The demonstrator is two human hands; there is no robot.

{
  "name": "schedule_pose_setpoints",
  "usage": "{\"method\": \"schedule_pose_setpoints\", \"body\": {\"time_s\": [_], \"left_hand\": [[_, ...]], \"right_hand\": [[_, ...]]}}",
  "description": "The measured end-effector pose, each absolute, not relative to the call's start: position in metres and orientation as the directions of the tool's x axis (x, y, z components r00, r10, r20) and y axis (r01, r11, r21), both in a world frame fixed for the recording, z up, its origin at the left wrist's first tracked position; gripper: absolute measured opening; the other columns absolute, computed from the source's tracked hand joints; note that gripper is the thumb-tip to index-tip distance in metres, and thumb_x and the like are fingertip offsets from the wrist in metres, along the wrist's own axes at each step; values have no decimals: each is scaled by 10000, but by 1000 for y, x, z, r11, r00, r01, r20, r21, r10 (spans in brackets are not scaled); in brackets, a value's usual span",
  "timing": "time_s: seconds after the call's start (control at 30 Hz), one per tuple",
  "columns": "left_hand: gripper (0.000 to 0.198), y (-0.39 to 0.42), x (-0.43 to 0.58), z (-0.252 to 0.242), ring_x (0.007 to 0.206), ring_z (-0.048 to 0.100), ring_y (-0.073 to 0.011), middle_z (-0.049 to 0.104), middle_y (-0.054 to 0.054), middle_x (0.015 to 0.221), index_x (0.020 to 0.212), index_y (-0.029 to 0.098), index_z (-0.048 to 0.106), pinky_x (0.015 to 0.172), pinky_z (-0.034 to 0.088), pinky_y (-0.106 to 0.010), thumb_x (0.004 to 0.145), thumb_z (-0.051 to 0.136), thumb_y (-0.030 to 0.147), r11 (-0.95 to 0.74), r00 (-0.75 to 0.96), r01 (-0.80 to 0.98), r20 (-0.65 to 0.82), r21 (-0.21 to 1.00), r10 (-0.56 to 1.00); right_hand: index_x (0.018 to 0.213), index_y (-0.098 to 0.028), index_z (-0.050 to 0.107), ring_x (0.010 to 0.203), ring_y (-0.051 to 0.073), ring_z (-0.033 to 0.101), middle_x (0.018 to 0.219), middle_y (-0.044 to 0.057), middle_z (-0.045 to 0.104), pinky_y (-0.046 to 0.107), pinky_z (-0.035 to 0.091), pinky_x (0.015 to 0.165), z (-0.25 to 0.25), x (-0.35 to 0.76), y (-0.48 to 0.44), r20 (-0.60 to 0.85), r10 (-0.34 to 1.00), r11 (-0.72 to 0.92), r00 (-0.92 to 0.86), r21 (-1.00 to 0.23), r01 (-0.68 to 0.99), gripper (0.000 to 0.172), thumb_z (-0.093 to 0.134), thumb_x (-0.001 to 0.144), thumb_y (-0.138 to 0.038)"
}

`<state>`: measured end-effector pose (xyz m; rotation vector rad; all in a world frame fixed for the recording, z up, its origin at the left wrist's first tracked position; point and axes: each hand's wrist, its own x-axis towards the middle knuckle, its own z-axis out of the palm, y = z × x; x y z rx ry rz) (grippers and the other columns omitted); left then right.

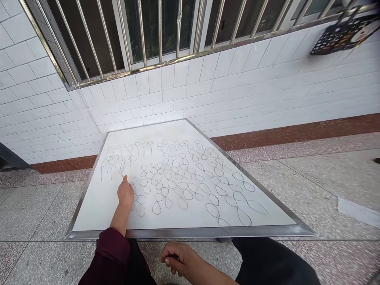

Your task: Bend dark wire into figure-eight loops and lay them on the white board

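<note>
A white board (pixel 97 206) with a metal rim lies flat in front of me. Thin dark looped lines (pixel 208 194), many like figure eights, cover its middle and right. Small loops with straight tails (pixel 118 158) stand in rows on its far left. Over the left part of the board is my left hand (pixel 126 192), its fingers pinched near those tails; a small pale tip shows at them, too small to name. Below the near rim, over my lap, my right hand (pixel 181 257) is curled closed. A dark spot shows between its fingers, and I cannot make out whether it is a thing.
Behind the board rises a white tiled wall (pixel 252 83) with a barred window (pixel 160 31). A dark patterned bag (pixel 338 37) hangs at upper right. A pale strip (pixel 358 211) lies on the speckled floor (pixel 297 174) to the right. My knees are beneath the near rim.
</note>
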<state>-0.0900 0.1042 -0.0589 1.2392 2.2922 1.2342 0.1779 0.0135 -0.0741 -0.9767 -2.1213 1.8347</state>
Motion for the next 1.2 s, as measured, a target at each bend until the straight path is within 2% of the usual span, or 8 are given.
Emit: {"method": "schedule_pose_setpoints", "body": {"time_s": [0.27,0.5,0.57,0.67,0.77,0.87,1.03,1.2], "left_hand": [[568,94,-86,-25,849,628,-169,593,-42,893,1437,170,372,794,503,-336,878,465,208,103,-661,343,163,934,732],[615,42,-27,15,778,646,-148,564,-11,865,1449,220,373,719,534,-304,861,548,256,-89,-504,155,157,984,849],[620,24,-7,18,783,627,-151,572,-14,874,1457,247,378,735,525,-307,866,565,271,-104,-464,244,210,964,860],[602,4,14,19,780,606,-168,607,-21,863,1440,282,431,771,511,-326,860,590,274,-139,-351,443,314,886,882],[557,-6,26,18,783,596,-175,622,-24,846,1412,294,477,772,509,-330,867,588,269,-175,-272,501,346,848,898],[551,-10,33,19,764,598,-160,612,-18,866,1404,297,476,738,518,-314,867,599,290,-139,-268,369,248,919,931],[605,-16,39,27,692,614,-136,610,-22,897,1400,264,454,648,526,-285,835,648,359,-15,-203,32,21,999,979],[590,-27,46,36,678,618,-137,608,0,803,1362,243,494,636,531,-278,815,672,373,15,-167,-35,-20,999,986]], "right_hand": [[819,-177,642,663,122,613,812,14,606,201,435,542,-70,186,17,-296,573,-24,-765,-938,345,114,539,774,-192],[840,-180,611,596,108,563,701,-20,547,223,428,543,-43,182,15,-223,651,-125,-726,-974,187,209,577,827,-386],[934,-189,588,602,111,544,693,-28,534,240,442,567,-21,182,22,-174,720,-161,-672,-984,82,306,552,858,-483],[1082,-200,562,730,129,567,867,17,580,266,480,645,10,183,38,-85,811,-161,-579,-984,-81,415,556,866,-554],[1036,-197,585,775,132,570,944,31,578,264,482,652,25,184,52,-12,862,-137,-506,-968,-210,409,623,828,-547],[922,-174,609,678,112,550,814,10,580,255,467,618,25,184,56,-10,888,-144,-460,-955,-258,383,651,811,-538],[898,-172,608,659,112,575,801,9,599,257,490,611,25,187,46,-26,878,-171,-477,-950,-263,408,643,811,-569],[879,-182,637,607,99,549,756,-7,601,254,489,588,31,192,32,21,849,-73,-528,-985,-157,402,594,841,-579]]}}
